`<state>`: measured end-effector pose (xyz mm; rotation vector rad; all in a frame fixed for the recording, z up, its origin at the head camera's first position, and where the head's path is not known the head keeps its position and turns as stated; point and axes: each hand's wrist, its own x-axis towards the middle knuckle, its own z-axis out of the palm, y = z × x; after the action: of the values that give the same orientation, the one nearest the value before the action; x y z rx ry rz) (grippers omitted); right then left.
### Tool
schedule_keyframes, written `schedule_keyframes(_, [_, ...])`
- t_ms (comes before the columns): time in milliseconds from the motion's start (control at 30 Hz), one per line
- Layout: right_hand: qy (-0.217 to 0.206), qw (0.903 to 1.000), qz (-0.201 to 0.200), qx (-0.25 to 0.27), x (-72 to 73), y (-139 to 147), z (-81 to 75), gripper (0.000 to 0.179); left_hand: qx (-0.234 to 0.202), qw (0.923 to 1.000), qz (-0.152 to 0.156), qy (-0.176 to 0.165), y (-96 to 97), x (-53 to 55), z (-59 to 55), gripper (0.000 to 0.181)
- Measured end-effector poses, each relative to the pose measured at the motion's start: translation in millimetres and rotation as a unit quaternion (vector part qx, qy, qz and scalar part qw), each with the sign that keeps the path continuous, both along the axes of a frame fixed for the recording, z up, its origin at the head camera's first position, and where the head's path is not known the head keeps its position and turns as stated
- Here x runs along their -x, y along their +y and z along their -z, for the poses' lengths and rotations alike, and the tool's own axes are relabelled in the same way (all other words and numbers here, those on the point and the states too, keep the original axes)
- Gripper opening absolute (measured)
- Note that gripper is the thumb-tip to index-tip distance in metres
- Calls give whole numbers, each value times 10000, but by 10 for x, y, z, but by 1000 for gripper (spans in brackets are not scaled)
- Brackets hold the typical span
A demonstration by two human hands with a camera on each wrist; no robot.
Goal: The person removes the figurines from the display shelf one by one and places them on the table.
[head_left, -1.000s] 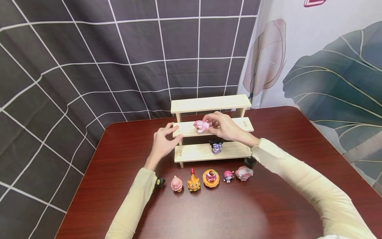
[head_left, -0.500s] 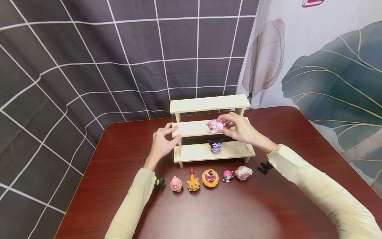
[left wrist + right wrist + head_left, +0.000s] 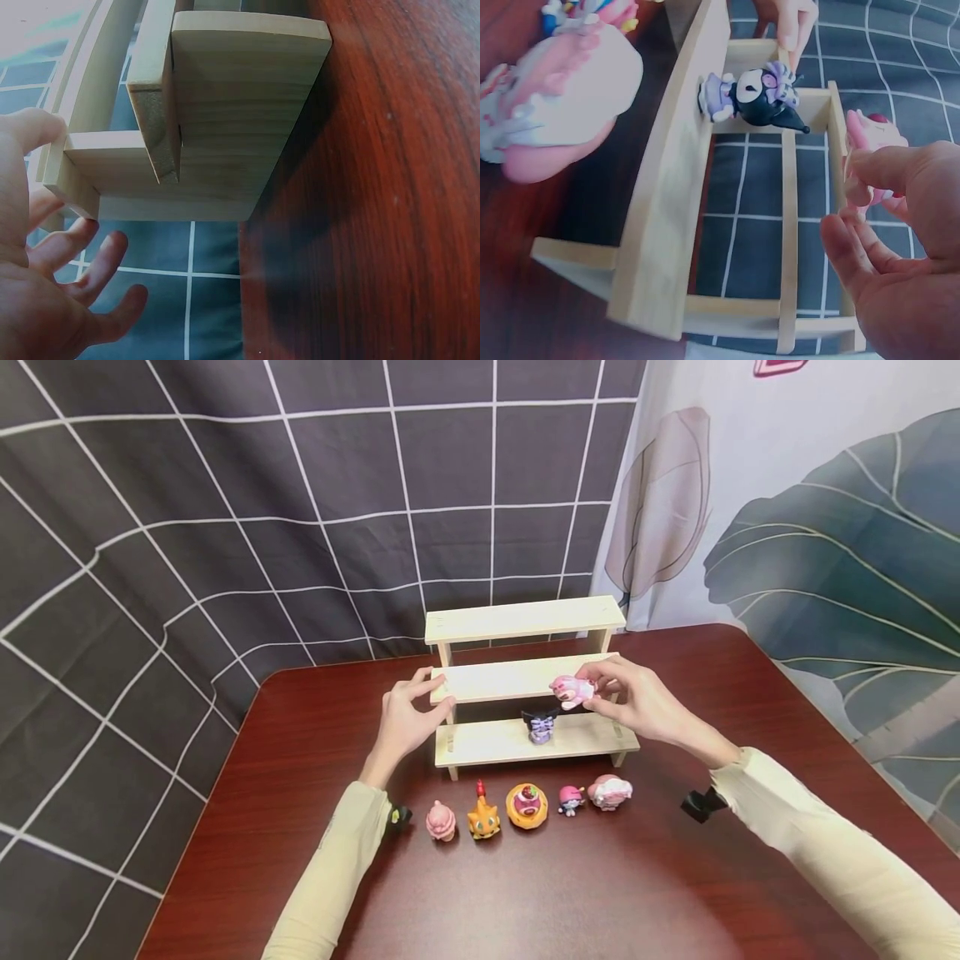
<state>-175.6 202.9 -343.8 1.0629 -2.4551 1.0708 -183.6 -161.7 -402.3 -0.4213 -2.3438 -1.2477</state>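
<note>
My right hand pinches a pink and white figurine between thumb and fingers. It is held in front of the right part of the middle board of a three-step wooden display shelf. My left hand grips the left end of that board, thumb and fingers on either side of its edge. On the lowest board stands a purple and black figurine, below and left of the pink one. In the right wrist view, my right fingers partly cover the pink figurine.
Along the shelf's front, on the dark red table, sit a pink ice-cream figurine, an orange figurine, a round tart-like piece, a small pink-capped figurine and a pink-white figurine. A grid-patterned curtain hangs behind.
My right hand has carried the pink figurine to the right along the middle board and slightly toward me. The left hand has kept its grip on the board's end.
</note>
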Motion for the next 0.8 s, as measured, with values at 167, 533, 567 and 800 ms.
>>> schedule_keyframes(167, [90, 9999, -67, 77, -122, 163, 57, 43, 7, 10000, 33, 27, 10, 1, -3, 40])
schedule_keyframes(533, [-80, 9998, 32, 167, -329, 475, 186, 47, 18, 10000, 24, -4, 5, 21, -18, 39])
schedule_keyframes(567, [-76, 9998, 45, 169, -342, 496, 199, 48, 5, 10000, 23, -11, 3, 20, -19, 39])
schedule_keyframes(800, [-59, 9996, 79, 254, -458, 644, 310, 54, -9, 10000, 32, -39, -1, -7, -15, 40])
